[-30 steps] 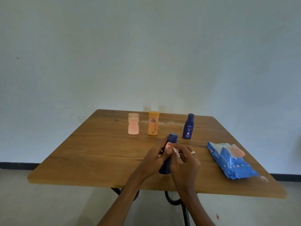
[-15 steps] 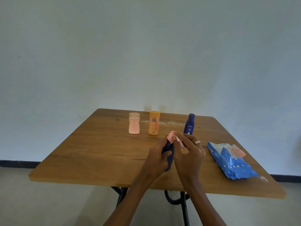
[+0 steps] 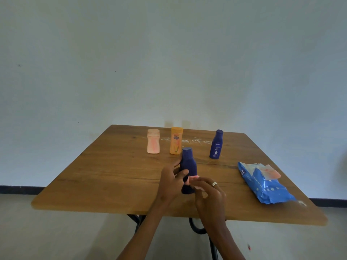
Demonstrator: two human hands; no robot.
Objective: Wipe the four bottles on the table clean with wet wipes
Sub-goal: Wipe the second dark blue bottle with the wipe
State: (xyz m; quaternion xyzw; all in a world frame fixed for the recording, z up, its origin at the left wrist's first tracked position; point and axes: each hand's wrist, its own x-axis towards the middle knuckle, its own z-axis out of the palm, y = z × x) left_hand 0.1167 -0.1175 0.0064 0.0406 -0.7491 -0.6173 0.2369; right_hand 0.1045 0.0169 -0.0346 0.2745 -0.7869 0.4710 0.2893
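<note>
- The left hand [image 3: 171, 182] grips a dark blue bottle [image 3: 188, 167] that stands upright on the wooden worktop [image 3: 105, 175], near its front edge; its fingers [image 3: 180, 175] are curled round the bottle's left side, the thumb lying across the front.
- The right hand [image 3: 209, 194] is just right of that bottle, low down, pinching a small pink wet wipe [image 3: 192, 178] against the bottle's lower front; its fingers are bent together onto the wipe, and a ring [image 3: 214, 183] shows on one of them.
- The cap end of the held bottle points up; its base is partly hidden by the two hands.
- Behind the held bottle, toward the wall, three more bottles stand upright in a loose row, apart from one another:
- a pale pink bottle [image 3: 153, 141] farthest to the left of it,
- an orange bottle [image 3: 176, 140] just behind and slightly left of it,
- a second dark blue bottle with a white label [image 3: 216, 144] behind and to the right of it.
- A blue pack of wet wipes [image 3: 262, 184] lies flat well to the right of the held bottle, near the worktop's right edge, with a pinkish sheet showing at its open top.
- White smears [image 3: 195, 141] mark the worktop behind the held bottle, between the orange bottle and the labelled blue one.
</note>
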